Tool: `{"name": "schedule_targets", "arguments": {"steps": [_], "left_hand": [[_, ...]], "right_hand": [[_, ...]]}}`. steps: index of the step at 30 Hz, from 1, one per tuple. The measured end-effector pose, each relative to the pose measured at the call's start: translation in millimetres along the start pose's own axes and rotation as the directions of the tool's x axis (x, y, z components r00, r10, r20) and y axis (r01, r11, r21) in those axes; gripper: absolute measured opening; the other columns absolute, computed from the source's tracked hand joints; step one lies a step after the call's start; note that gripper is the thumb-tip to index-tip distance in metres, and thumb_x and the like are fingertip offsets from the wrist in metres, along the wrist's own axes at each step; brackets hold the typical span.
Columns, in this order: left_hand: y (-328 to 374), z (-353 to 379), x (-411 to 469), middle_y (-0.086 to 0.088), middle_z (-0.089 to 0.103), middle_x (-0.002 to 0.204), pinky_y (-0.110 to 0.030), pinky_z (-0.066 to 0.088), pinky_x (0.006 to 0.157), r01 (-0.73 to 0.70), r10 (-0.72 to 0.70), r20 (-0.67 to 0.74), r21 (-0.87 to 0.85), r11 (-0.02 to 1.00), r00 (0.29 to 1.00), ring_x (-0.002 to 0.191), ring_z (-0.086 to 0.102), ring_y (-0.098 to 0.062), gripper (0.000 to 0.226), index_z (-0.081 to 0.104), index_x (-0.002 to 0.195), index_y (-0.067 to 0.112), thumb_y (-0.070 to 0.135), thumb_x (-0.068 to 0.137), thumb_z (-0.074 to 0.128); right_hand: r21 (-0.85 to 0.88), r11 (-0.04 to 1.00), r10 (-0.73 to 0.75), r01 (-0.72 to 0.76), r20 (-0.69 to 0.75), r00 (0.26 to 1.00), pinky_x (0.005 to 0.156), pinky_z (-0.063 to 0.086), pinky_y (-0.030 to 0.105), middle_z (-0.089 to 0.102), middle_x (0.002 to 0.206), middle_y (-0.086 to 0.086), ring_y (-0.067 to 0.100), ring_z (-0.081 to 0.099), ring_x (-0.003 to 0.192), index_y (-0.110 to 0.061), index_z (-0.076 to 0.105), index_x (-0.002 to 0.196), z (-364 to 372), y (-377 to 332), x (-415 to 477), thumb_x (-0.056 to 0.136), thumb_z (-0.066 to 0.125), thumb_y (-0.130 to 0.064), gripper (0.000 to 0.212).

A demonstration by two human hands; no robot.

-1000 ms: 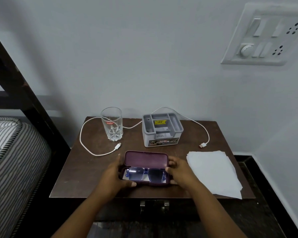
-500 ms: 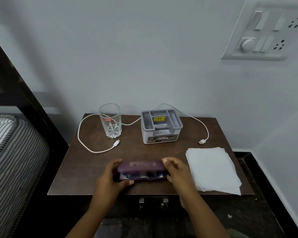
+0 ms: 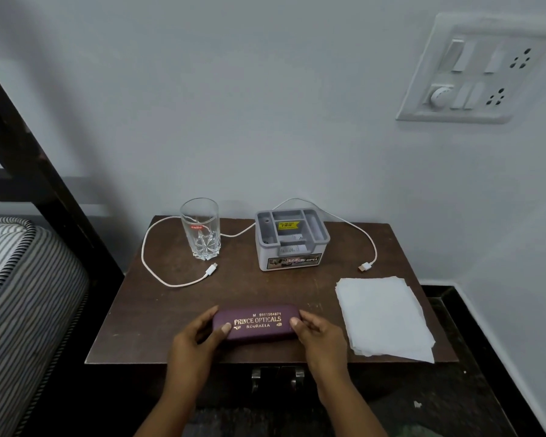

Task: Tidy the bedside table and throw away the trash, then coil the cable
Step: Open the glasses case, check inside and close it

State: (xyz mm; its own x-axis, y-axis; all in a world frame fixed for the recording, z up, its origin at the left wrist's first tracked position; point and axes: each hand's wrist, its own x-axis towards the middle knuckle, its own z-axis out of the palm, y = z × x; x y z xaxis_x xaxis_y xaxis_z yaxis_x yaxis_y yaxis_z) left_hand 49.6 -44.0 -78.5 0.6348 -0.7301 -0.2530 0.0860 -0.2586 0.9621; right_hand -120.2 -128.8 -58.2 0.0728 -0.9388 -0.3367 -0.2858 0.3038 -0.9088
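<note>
Clasped at its ends by left hand and right hand, the closed spectacle case sits lower centre.
Carried carelessly toward the upper left, it could snag the cable and tip the glass.

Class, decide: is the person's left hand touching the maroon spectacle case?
Touching. The head view shows the left hand holding the left end of the spectacle case, with the thumb pressed on its lid.

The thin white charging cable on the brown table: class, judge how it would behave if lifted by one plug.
The thin white charging cable probably hangs floppy: it lies in loose curves. It looks light, being so thin. It may snag, since it runs behind the clear glass tumbler and the grey plastic organiser box.
</note>
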Motion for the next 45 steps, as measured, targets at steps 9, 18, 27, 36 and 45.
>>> {"name": "schedule_targets", "arguments": {"steps": [9, 18, 27, 36, 45], "left_hand": [[-6.4, 2.7, -0.3, -0.006, 0.069, 0.105, -0.04, 0.045, 0.101, 0.076, -0.085, -0.034, -0.212, 0.974, 0.996, 0.101, 0.063, -0.019, 0.052, 0.058, 0.126, 0.013, 0.005, 0.076, 0.071], [-7.9, 6.8, -9.8, -0.001, 0.068, 0.092, -0.004, 0.05, 0.057, 0.147, -0.183, -0.046, -0.417, 0.897, 0.982, 0.059, 0.064, 0.008, 0.048, 0.052, 0.13, 0.003, -0.002, 0.082, 0.062], [-3.5, 4.1, -13.2, 0.004, 0.069, 0.081, -0.005, 0.051, 0.056, 0.167, -0.195, -0.036, -0.383, 0.908, 0.98, 0.058, 0.066, 0.005, 0.047, 0.054, 0.128, 0.002, -0.001, 0.082, 0.063], [-1.3, 5.5, -15.3, 0.009, 0.071, 0.072, -0.006, 0.052, 0.06, 0.166, -0.206, -0.074, -0.36, 0.918, 0.976, 0.06, 0.066, 0.002, 0.046, 0.056, 0.126, 0.002, -0.001, 0.081, 0.064], [-7.5, 5.2, -10.0, -0.004, 0.07, 0.091, -0.019, 0.056, 0.078, 0.138, -0.186, -0.135, -0.303, 0.943, 0.973, 0.086, 0.064, -0.016, 0.046, 0.058, 0.124, 0.006, 0.006, 0.079, 0.068]], "right_hand": [[0.18, 0.976, 0.121, -0.124, 0.026, 0.992, 0.087, 0.052, 0.03, 0.07, 0.099, 0.009, 0.019, 0.066, 0.092, -0.004, 0.064, 0.115, 6.9, 5.5, 2.2, 0.08, 0.07, -0.01, 0.036], [0.439, 0.872, 0.183, -0.217, 0.12, 0.976, 0.061, 0.056, 0.016, 0.067, 0.108, 0.014, 0.017, 0.063, 0.089, 0.0, 0.059, 0.119, 5.0, 3.9, -5.8, 0.085, 0.062, -0.003, 0.035], [0.464, 0.855, 0.211, -0.231, 0.095, 0.973, 0.057, 0.055, 0.014, 0.067, 0.103, 0.012, 0.015, 0.062, 0.085, 0.0, 0.059, 0.119, 8.4, 5.3, -13.0, 0.085, 0.063, -0.003, 0.035], [0.449, 0.866, 0.209, -0.218, 0.071, 0.975, 0.06, 0.055, 0.015, 0.067, 0.101, 0.01, 0.016, 0.063, 0.086, 0.0, 0.059, 0.119, 8.9, 5.1, -13.8, 0.085, 0.062, -0.002, 0.035], [0.413, 0.896, 0.174, -0.162, 0.007, 0.985, 0.063, 0.055, 0.016, 0.068, 0.105, 0.012, 0.018, 0.064, 0.089, -0.002, 0.06, 0.118, 17.6, 9.7, -10.5, 0.085, 0.062, -0.004, 0.033]]}}
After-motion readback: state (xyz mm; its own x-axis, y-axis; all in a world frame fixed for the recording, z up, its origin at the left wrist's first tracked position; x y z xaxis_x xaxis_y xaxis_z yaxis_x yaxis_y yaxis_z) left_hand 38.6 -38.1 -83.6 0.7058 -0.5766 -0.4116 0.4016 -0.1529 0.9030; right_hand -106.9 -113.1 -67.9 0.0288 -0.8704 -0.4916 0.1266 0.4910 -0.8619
